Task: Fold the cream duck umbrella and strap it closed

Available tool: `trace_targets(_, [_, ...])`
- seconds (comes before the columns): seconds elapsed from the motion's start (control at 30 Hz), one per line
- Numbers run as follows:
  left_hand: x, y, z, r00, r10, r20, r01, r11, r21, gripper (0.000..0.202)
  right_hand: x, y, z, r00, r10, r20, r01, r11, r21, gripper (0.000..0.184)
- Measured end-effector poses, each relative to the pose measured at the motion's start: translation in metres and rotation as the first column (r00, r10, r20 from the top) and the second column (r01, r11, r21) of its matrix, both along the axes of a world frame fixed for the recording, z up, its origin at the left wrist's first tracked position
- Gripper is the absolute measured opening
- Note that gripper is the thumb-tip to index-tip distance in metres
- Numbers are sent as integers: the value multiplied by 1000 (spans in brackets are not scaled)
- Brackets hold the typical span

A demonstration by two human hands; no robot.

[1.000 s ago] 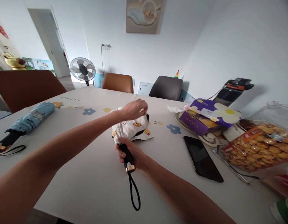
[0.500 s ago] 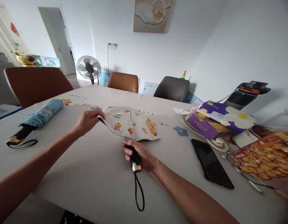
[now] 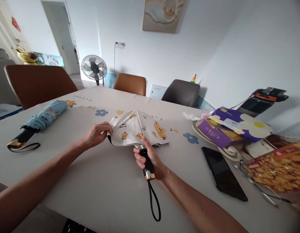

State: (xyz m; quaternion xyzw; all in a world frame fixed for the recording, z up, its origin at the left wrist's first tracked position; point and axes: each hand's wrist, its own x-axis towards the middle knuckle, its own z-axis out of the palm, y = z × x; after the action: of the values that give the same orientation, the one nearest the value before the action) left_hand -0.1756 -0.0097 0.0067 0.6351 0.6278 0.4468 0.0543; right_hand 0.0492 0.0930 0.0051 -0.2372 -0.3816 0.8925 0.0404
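Note:
A white folding umbrella [image 3: 137,129] printed with yellow ducks lies in the middle of the table. My right hand [image 3: 152,160] is closed round its black handle, thumb up against the canopy. The handle's black wrist strap [image 3: 154,204] loops toward me. My left hand [image 3: 97,134] pinches the left edge of the canopy fabric and holds a panel spread out. A second umbrella [image 3: 38,123], blue and folded, lies at the far left, away from both hands.
The table carries a flowered white cloth [image 3: 103,181]. A black phone [image 3: 224,173] lies to the right, beside a purple box [image 3: 227,124] on a plate and a bag of snacks [image 3: 276,165]. Chairs [image 3: 35,84] stand round the table, and a fan [image 3: 94,68] behind it.
My left hand left the umbrella's top, took the canopy's left edge and drew the fabric out leftward. The bunched canopy now lies spread. My right hand kept its grip on the handle.

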Motion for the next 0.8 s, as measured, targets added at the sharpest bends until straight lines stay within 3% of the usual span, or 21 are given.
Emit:
trace_targets(0.2, [1,-1,2,1000,-7,-23,6,998,-61,26,1,-1,-1,1000,-19,-21,20,998,64,37])
trace_targets(0.37, [-7,5,-11,998,-24,-57,11,974,-226,29,2,-3,-4,1000,15,-27,-12,992,124,27])
trace_targets(0.47, [-12,8,-18,990,129,-57,-139,961,-239,31,3,-6,-3,998,50,-38,-42,980,194,25])
trace_targets(0.53, [-8,6,-16,950,308,-43,-311,942,-126,32,4,-8,-3,998,53,-34,-44,974,224,25])
trace_targets(0.6, [5,4,-9,921,387,-31,-386,921,42,30,4,-9,-4,998,58,-17,-52,971,232,26])
trace_targets(0.63, [13,4,-6,928,369,-46,-362,925,118,29,3,-9,-5,998,58,-9,-55,971,233,26])
trace_targets(0.7, [30,8,-1,968,215,-131,-187,962,197,30,3,-9,-6,998,56,-2,-54,970,237,27])
trace_targets(0.8, [43,29,-3,971,34,-236,-5,992,124,47,2,-10,-9,997,77,-1,-75,962,263,27])
